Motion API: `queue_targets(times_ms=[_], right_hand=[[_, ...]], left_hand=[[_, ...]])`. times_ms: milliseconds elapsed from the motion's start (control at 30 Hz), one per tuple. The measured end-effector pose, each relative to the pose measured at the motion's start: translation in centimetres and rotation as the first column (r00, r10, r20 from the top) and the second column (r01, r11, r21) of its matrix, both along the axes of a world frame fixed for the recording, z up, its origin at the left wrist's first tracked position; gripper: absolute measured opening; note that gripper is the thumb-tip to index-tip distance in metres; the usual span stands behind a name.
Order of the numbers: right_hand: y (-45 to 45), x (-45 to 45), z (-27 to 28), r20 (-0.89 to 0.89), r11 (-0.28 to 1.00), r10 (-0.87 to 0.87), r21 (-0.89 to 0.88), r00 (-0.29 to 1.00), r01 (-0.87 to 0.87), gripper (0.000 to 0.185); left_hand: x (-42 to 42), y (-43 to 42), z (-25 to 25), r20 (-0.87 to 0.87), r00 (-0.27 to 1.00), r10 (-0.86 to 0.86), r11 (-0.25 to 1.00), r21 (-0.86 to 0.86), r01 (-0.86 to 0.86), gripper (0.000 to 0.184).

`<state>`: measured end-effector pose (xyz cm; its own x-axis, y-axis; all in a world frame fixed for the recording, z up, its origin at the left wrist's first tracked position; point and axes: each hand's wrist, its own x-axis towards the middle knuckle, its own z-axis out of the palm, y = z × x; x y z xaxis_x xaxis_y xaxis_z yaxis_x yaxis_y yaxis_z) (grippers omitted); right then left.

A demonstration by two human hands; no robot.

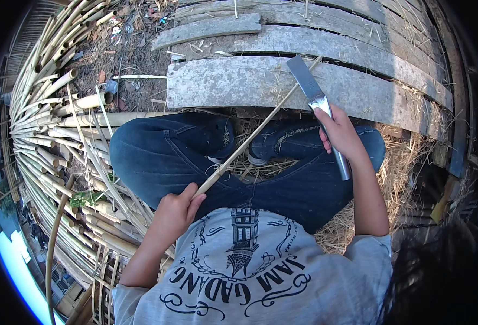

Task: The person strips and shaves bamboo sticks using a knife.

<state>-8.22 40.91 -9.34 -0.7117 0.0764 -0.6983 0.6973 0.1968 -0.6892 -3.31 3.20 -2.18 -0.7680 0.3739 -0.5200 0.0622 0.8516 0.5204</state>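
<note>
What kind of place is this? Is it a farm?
It looks more like an outdoor spot for working bamboo, though I can't be sure. Bamboo poles are heaped on the left, pale shavings lie on the ground, and the right hand holds a blade.

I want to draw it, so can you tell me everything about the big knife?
The knife looks all metal: a broad, flat, grey blade with a squared end, a shiny neck and a smooth, rounded handle. The right hand grips the handle. The blade slants up and left over the planks, crossing in front of the thin stick; I can't tell if they touch.
</note>
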Motion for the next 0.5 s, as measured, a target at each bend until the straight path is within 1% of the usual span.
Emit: queue_targets(times_ms=[33, 67, 133, 167, 200, 267, 300, 400, 433, 467, 500], right_hand=[[-0.2, -0.4, -0.1, -0.013, 0.994, -0.086, 0.07, 0.996, 0.087, 0.032], [-1.0, 0.0, -0.1, -0.003, 0.994, -0.085, 0.073, 0.996, 0.085, 0.032], [-2.4, 0.9, 0.1, -0.043, 0.999, -0.037, -0.016, 0.998, 0.036, 0.033], [-2.0, 1.0, 0.5, -0.046, 1.0, -0.002, -0.001, 0.999, 0.002, 0.032], [-1.1, 0.4, 1.3, -0.001, 0.999, 0.046, 0.026, 0.999, -0.046, 0.032], [0.3, -0.4, 0.6, 0.03, 1.0, 0.005, 0.013, 1.0, -0.005, 0.033], [-0.2, -0.3, -0.4, -0.022, 0.995, -0.08, 0.056, 0.997, 0.081, 0.033], [-2.5, 1.0, 0.6, -0.027, 0.999, 0.011, -0.035, 1.0, -0.012, 0.035], [-1.8, 0.8, 0.7, 0.006, 0.999, 0.044, 0.003, 0.999, -0.044, 0.036], [-0.7, 0.2, 0.8, 0.017, 0.998, 0.066, -0.004, 0.998, -0.066, 0.033], [-0.4, -0.3, 0.3, 0.011, 0.999, -0.007, 0.037, 1.0, 0.007, 0.032]], left_hand=[[-0.2, 0.1, 0.0, 0.006, 1.0, -0.001, 1.0, 0.009, 0.001, 0.022], [0.0, 0.3, 0.0, 0.016, 1.0, 0.004, 1.0, 0.021, -0.004, 0.022], [0.2, 0.3, 0.1, 0.015, 1.0, 0.012, 1.0, 0.014, -0.012, 0.022], [0.2, 0.1, 0.3, 0.008, 1.0, 0.008, 1.0, 0.001, -0.008, 0.022], [0.1, 0.1, 0.4, 0.005, 1.0, 0.002, 1.0, -0.004, -0.002, 0.022], [0.0, 0.4, 0.0, -0.01, 1.0, 0.006, 1.0, 0.023, -0.006, 0.022], [-0.1, 0.4, 0.0, -0.004, 1.0, 0.004, 1.0, 0.026, -0.004, 0.022], [0.1, 0.5, 0.1, 0.037, 0.999, 0.036, 0.999, -0.031, -0.035, 0.022], [0.1, 0.4, 0.2, 0.025, 0.999, 0.025, 0.999, -0.024, -0.025, 0.023], [0.0, 0.3, 0.2, 0.011, 1.0, 0.007, 1.0, -0.015, -0.007, 0.023], [-0.3, 0.3, 0.3, 0.008, 1.0, -0.001, 1.0, -0.02, 0.001, 0.023]])
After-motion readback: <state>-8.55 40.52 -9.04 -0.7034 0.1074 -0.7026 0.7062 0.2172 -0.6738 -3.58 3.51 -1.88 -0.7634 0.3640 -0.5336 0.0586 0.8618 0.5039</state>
